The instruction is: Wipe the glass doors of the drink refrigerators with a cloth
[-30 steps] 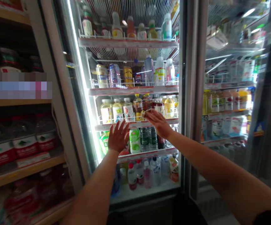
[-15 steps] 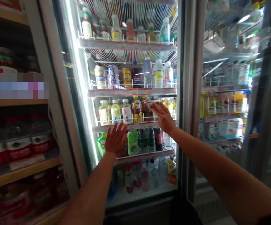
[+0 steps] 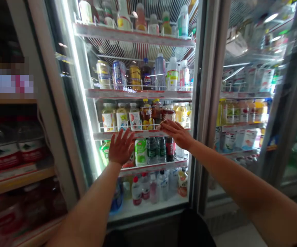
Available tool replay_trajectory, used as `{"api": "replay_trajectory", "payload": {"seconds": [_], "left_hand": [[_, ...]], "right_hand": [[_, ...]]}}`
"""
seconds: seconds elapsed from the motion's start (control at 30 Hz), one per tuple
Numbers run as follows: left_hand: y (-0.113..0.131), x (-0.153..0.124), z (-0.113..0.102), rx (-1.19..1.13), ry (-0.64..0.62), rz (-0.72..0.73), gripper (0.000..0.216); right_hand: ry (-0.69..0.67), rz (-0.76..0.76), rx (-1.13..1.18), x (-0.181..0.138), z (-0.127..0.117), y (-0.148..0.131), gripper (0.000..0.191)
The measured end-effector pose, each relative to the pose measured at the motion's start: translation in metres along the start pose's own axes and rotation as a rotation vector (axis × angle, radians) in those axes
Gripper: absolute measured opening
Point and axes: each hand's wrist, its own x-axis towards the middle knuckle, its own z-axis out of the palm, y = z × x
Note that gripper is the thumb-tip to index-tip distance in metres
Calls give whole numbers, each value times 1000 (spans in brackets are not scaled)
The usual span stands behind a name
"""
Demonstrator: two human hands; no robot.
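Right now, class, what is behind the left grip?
Past the left grip, a shelf edge and something red partly show; whatever is directly behind the grip is covered.

You can read "50" on the dark tag (image 3: 218, 129) at a shelf edge (image 3: 240, 126) to your right, and you can recognise the Pepsi emblem on a bottle (image 3: 146, 73); the rest you cannot make out.

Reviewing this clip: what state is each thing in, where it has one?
Left hand: open, fingers spread
Right hand: fingers extended; grip unclear
Glass door: appears shut
Light strip: lit
Cans: upright
Blue-capped dark bottle: upright, capped
Red-capped bottles in cooler: upright, capped
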Motion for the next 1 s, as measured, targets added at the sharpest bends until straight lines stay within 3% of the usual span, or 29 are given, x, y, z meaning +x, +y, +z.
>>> {"api": "replay_trajectory", "payload": {"seconds": [0.13,0.23,0.3,0.43,0.6,0.77,0.9,1.0], "left_hand": [[1,0,-2,-5,16,9,64],[2,1,-3,2,24,11,64],[2,1,-4,5,29,16,65],[2,2,-6,27,48,44,67],[2,2,-6,112,90,81,69],[1,2,-6,110,87,82,69],[1,2,-6,101,80,74,70],[1,2,-6,103,93,84,71]], "right_hand": [[106,148,0,8,0,-8,69],[-6,-5,29,13,-4,-12,71],[-19,-24,25,18,-7,-10,69],[160,162,-2,24,-9,-5,61],[98,-42,85,22,5,-11,59],[310,110,88,21,11,-10,51],[146,-110,97,17,12,-12,54],[230,-48,90,12,13,-13,54]]}}
